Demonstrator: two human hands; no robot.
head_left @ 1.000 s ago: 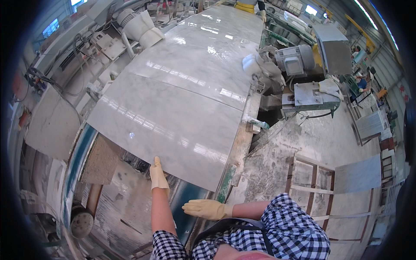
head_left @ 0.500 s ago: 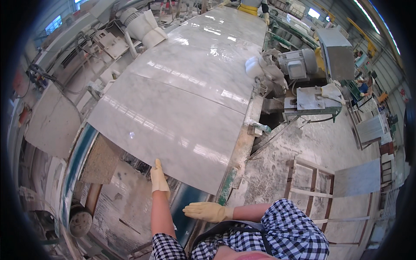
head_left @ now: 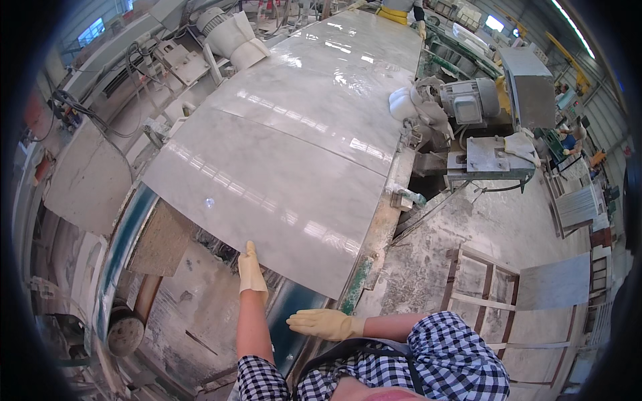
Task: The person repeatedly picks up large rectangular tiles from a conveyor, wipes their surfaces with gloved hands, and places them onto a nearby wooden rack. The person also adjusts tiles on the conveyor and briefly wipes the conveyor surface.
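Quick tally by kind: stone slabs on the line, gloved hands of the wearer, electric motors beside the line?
Stone slabs: 2, the near slab and the far slab
Gloved hands: 2, the left hand touching the near slab's edge, the right hand just below it
Electric motors: 1, the grey motor
Total: 5

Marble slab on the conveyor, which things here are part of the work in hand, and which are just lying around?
In use: marble slab; left hand touching its near edge; right hand hovering flat below it.
Lying about: electric motor; wooden frame; grey tile.
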